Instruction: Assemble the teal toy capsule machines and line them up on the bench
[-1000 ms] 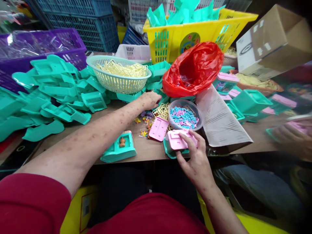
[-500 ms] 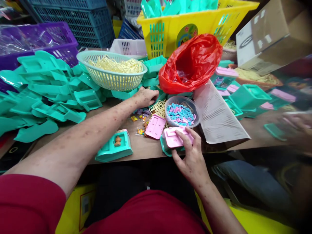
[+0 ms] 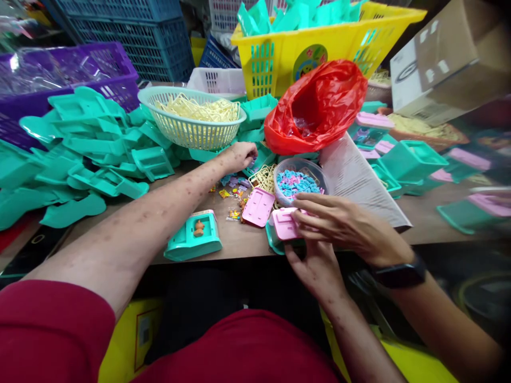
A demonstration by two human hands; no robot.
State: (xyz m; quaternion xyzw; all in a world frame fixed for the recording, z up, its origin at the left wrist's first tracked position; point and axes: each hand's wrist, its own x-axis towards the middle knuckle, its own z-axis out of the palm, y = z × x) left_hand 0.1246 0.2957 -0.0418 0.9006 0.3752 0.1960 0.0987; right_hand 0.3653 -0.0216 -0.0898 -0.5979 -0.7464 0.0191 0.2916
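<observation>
Stretched out across the table, my left hand has its fingers curled down near the teal plastic parts and small loose pieces; whatever its fingertips hold is hidden. My right hand grips a teal toy box with a pink lid at the table's front edge. Another person's hand, wearing a dark watch, reaches over my right hand and partly covers it and the lid. Left of that box lies a pink panel. A second teal toy box holds a small brown figure.
A clear bowl of blue and pink pieces stands behind the pink lid. Further back are a red plastic bag, a pale green basket of cream frames and a yellow crate. Teal parts pile up on the left.
The other person's hand has come in from the right over my right hand. My left hand has shifted slightly, its fingers more curled. My right hand stays on the box.
</observation>
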